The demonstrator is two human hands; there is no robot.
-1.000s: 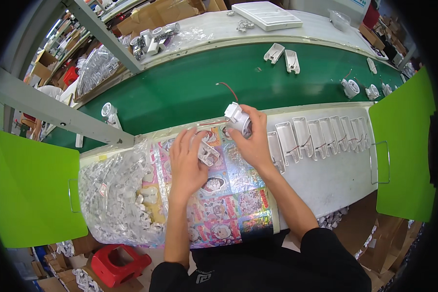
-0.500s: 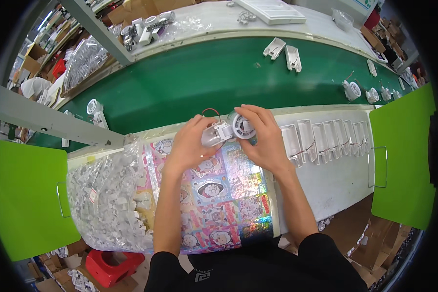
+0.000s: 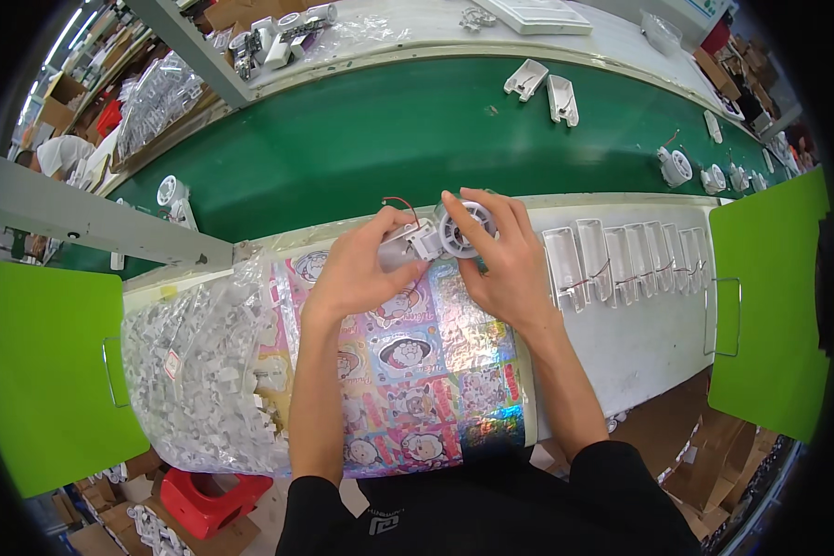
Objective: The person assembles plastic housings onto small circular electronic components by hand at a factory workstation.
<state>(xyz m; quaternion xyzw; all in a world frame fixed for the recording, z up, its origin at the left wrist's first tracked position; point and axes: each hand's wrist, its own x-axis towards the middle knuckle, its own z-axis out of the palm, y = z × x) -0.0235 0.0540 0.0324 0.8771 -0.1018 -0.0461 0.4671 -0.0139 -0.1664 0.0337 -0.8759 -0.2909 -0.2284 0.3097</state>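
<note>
Centrally, housing (image 3: 398, 252) is finger-clamped by left hand (image 3: 347, 271), ring (image 3: 449, 234) by right hand (image 3: 510, 264).
Likely light, stiff; best gripped by edges.

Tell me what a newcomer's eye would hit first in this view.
Probably the bright lime-green panels at the far left and far right. Next, perhaps, the shiny cartoon-print sheet between the forearms. Just above it, the left grip and right grip hold a white round-ended part with a red wire.
</note>
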